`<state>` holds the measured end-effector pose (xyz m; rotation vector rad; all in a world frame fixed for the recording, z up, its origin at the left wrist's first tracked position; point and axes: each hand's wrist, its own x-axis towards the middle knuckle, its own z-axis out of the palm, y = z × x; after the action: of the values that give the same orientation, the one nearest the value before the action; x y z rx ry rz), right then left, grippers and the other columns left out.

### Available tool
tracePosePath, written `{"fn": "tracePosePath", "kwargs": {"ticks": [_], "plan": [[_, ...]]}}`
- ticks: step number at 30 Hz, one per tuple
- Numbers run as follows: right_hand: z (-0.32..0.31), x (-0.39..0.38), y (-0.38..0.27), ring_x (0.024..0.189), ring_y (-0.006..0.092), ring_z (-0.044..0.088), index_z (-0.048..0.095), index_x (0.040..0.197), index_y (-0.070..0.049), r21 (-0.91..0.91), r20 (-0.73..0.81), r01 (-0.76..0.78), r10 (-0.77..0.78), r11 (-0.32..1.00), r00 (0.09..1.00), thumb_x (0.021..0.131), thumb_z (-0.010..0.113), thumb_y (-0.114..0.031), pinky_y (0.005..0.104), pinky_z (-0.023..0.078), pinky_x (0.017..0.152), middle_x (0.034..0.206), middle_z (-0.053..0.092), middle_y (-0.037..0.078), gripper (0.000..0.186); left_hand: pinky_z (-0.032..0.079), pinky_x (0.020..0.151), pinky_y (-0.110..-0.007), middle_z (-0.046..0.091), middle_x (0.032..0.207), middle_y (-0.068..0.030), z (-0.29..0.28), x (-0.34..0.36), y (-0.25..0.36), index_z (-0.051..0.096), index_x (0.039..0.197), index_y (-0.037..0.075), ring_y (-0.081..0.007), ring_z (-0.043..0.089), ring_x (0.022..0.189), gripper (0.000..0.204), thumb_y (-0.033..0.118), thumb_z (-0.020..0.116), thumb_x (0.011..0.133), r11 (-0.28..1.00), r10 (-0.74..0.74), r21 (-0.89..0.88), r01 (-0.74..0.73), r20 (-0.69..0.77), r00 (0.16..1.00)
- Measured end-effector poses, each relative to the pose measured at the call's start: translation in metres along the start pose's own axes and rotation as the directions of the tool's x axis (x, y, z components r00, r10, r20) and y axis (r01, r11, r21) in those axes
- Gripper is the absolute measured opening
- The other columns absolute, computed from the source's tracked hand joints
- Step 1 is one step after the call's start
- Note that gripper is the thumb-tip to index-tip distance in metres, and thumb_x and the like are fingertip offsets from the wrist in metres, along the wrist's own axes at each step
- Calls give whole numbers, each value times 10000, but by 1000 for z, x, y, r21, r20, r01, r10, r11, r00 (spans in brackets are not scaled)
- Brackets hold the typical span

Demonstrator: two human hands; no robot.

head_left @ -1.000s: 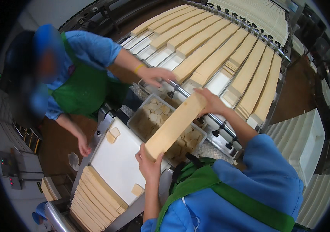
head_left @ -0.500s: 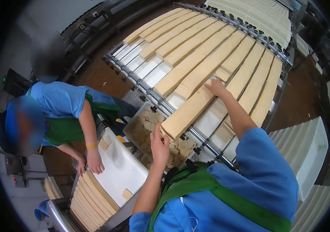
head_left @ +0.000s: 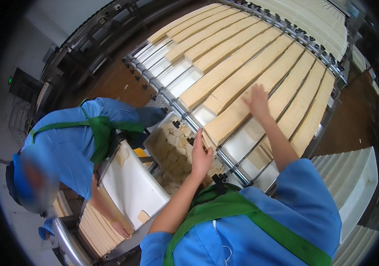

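Since the frame half a second earlier, the long pale block (head_left: 229,120) has moved further up its lane, closing on the pieces ahead of it. Over the same interval, the co-worker (head_left: 65,146) has leaned further down to the left.

The block lies flat on the rack (head_left: 184,83), between neighbouring rows of similar blocks (head_left: 238,96), its near end close to the metal rail (head_left: 185,116). The person's left hand (head_left: 202,158) is upright at that near end, fingers extended and thumb apart, pressed to the end and not closed around it. The right hand (head_left: 258,104) is spread wide over the block's upper part, slightly blurred; whether it touches the surface cannot be told. Neither hand encloses anything.

Below the rail, a plastic bin (head_left: 155,135) contains pale offcuts (head_left: 174,144). Left of it, a white board (head_left: 132,190) bears a small piece (head_left: 143,216) near its lower edge. The co-worker's hand (head_left: 120,229) is at the end of the close-set slabs (head_left: 97,228) alongside. White crates (head_left: 353,179) are stacked at the right.
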<state>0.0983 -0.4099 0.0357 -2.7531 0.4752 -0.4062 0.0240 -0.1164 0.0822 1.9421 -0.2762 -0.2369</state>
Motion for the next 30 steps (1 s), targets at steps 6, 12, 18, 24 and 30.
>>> {"fn": "tracePosePath", "kwargs": {"ticks": [6,12,18,24,30], "plan": [[-22,-116,-124,1352,423,204,314,1370,33,334,114,393,-451,856,885,788,649,-248,519,125,1110,1433,293,235,728,385,986,-351,393,1361,-249,-10,-6,7,214,1431,24,-354,457,1214,699,-59,503,800,997,-56,-55,56,9,998],[-5,-114,-130,1345,388,228,538,1235,-127,141,-29,500,-501,855,865,770,626,-131,544,167,1099,1416,322,186,473,345,1026,-402,296,1398,-258,-51,-40,-21,224,1421,40,-420,401,1223,694,25,574,822,940,1,334,62,-186,983],[-22,-109,-134,1349,369,238,687,958,-173,232,61,487,-512,842,857,726,675,-158,561,168,1097,1403,367,144,233,414,955,-408,369,1338,-256,-103,-134,-117,304,1370,21,-394,465,1161,656,106,633,810,822,-73,531,204,-258,963],[15,-111,-115,1345,367,254,663,1057,-191,4,-3,501,-501,865,865,744,677,-240,564,159,1093,1393,390,145,317,502,793,-325,611,1073,-184,-96,-198,-123,448,1276,22,-270,630,911,422,77,563,874,879,-441,181,441,-45,897],[9,-55,-111,1347,415,217,386,1366,-100,257,-30,456,-464,852,885,827,610,-330,578,162,1080,1424,327,199,628,498,791,-319,648,996,-153,-99,-220,-141,519,1213,52,-228,636,892,325,53,541,889,903,-430,-68,425,-155,889]]}}
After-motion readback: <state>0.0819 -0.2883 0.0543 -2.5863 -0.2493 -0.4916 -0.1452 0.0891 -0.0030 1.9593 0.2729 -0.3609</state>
